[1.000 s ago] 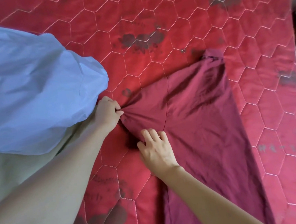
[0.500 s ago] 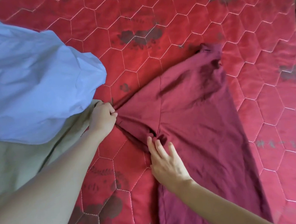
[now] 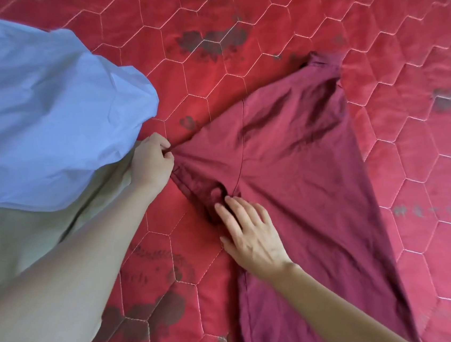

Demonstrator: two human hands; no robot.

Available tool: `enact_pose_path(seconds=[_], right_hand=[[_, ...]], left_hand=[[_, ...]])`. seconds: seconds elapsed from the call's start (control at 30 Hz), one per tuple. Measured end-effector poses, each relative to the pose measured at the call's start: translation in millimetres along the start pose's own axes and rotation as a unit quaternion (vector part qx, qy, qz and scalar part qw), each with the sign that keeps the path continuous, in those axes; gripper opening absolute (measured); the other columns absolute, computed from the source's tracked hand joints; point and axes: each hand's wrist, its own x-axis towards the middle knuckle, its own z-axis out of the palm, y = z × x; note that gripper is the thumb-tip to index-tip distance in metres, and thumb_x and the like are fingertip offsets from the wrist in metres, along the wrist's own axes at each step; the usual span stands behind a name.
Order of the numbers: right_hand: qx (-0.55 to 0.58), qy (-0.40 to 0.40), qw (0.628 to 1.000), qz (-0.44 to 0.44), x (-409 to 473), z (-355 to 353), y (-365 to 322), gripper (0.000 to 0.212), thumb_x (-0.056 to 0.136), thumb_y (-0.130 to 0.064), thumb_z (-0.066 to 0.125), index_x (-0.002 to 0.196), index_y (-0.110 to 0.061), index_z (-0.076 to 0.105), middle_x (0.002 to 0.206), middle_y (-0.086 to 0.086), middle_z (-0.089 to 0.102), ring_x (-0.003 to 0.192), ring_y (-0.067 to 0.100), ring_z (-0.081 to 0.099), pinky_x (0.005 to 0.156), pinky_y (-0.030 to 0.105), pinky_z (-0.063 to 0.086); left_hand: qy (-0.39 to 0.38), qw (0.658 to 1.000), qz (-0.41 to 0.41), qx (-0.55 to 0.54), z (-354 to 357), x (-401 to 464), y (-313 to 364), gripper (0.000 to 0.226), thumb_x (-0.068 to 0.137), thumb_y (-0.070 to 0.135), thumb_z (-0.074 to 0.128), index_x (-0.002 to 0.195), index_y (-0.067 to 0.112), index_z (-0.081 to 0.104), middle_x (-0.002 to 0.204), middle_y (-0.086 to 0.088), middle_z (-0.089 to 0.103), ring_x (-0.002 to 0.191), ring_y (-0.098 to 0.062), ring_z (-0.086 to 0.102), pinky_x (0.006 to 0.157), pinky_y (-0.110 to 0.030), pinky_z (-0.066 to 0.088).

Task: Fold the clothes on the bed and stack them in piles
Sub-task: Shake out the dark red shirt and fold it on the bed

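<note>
since the earlier frame the right hand (image 3: 253, 232) has slid a little toward the lower middle of the frame and flattened out on the maroon garment (image 3: 303, 179), while the left hand (image 3: 152, 161) has kept its hold on the sleeve end and the cloth between the two hands has drawn into a tighter fan of creases.

the maroon garment lies spread on the red quilted bed (image 3: 411, 151), filling the middle and lower right of the frame, its collar end pointing toward the upper right and its body running down to the bottom edge. a seam runs down the cloth from the upper middle toward the right hand.

the left hand, at centre left, has its fingers (image 3: 165, 156) curled tight and pinching the gathered tip of the garment's sleeve. the right hand lies below and to the right of it, palm down, its fingers (image 3: 236, 208) nearly straight and slightly spread, pressing the cloth flat just beside a dark bunched fold; it grips nothing.

a light blue cloth (image 3: 45, 106) billows in the upper left of the frame, its edge just beside the left hand. under it, at the left edge, lies a pale beige cloth (image 3: 31, 238), partly covered by the left forearm. the bed's cover shows hexagon stitching and dark flower prints.
</note>
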Motion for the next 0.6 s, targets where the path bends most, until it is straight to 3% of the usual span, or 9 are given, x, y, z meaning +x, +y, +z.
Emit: enact_pose_path(seconds=[0.07,0.13,0.23,0.3,0.4,0.47,0.53,0.6], right_hand=[[-0.002,0.001,0.999,0.046,8.8,1.9,-3.1,0.071,0.071,-0.034,0.074,0.134,-0.011,0.054,0.133,0.011,0.057,0.120,0.026,0.057,0.093,0.043,0.049],[-0.033,0.003,0.998,0.045,18.7,6.8,-5.4,0.064,0.069,-0.035,0.073,0.126,-0.011,0.062,0.128,0.008,0.061,0.116,0.024,0.059,0.090,0.041,0.049],[-0.071,0.036,0.997,0.019,32.0,14.7,-8.6,0.044,0.062,-0.031,0.073,0.103,-0.013,0.071,0.099,0.001,0.067,0.095,0.022,0.064,0.080,0.036,0.050],[-0.084,0.052,0.995,0.020,41.3,14.9,-9.1,0.030,0.061,-0.028,0.077,0.089,-0.017,0.070,0.080,-0.003,0.062,0.077,0.020,0.061,0.073,0.034,0.048],[-0.056,0.091,0.993,0.048,54.1,6.2,-8.6,0.017,0.063,-0.021,0.079,0.076,-0.020,0.068,0.064,-0.006,0.058,0.064,0.019,0.057,0.069,0.032,0.047],[0.038,0.119,0.987,0.100,57.8,-4.9,-9.2,0.013,0.066,-0.019,0.077,0.077,-0.017,0.069,0.063,-0.007,0.061,0.065,0.020,0.057,0.068,0.031,0.045],[0.210,0.124,0.942,0.230,56.4,-19.2,-7.9,0.012,0.073,-0.023,0.072,0.083,-0.019,0.068,0.063,-0.012,0.059,0.067,0.016,0.054,0.065,0.030,0.040],[0.391,0.115,0.825,0.392,52.6,-29.3,-0.5,0.006,0.078,-0.029,0.067,0.081,-0.026,0.063,0.057,-0.013,0.054,0.060,0.006,0.050,0.060,0.025,0.040]], left_hand=[[-0.020,1.000,-0.012,-0.002,-0.1,3.8,1.4,0.021,0.085,0.011,0.063,0.105,0.003,0.059,0.102,-0.013,0.064,0.098,-0.029,0.058,0.085,-0.038,0.046],[-0.058,0.998,-0.011,0.023,-0.9,6.3,2.0,0.025,0.086,0.022,0.068,0.103,0.006,0.061,0.102,-0.013,0.061,0.096,-0.029,0.057,0.085,-0.039,0.045],[-0.099,0.992,0.002,0.083,-3.1,6.5,4.1,0.024,0.088,0.029,0.065,0.079,0.008,0.056,0.086,-0.012,0.056,0.087,-0.033,0.055,0.076,-0.040,0.043],[-0.101,0.992,-0.006,0.077,-6.9,7.0,5.0,0.030,0.089,0.030,0.062,0.075,0.004,0.054,0.077,-0.011,0.055,0.083,-0.034,0.055,0.071,-0.040,0.042],[-0.128,0.991,-0.034,-0.009,-17.7,10.9,9.1,0.023,0.089,0.026,0.063,0.077,0.006,0.058,0.077,-0.010,0.061,0.078,-0.030,0.059,0.066,-0.035,0.048],[-0.147,0.977,-0.084,-0.132,-27.7,14.9,20.7,0.009,0.088,0.017,0.065,0.085,0.011,0.059,0.085,-0.012,0.063,0.077,-0.027,0.065,0.062,-0.034,0.058],[-0.112,0.964,-0.110,-0.215,-36.5,20.7,40.8,0.014,0.085,0.012,0.068,0.088,0.020,0.057,0.084,-0.007,0.061,0.061,-0.017,0.066,0.047,-0.024,0.054],[-0.095,0.950,-0.104,-0.280,-37.5,28.9,70.9,0.020,0.082,0.013,0.072,0.095,0.020,0.058,0.079,-0.007,0.064,0.050,-0.013,0.066,0.044,-0.019,0.050]])
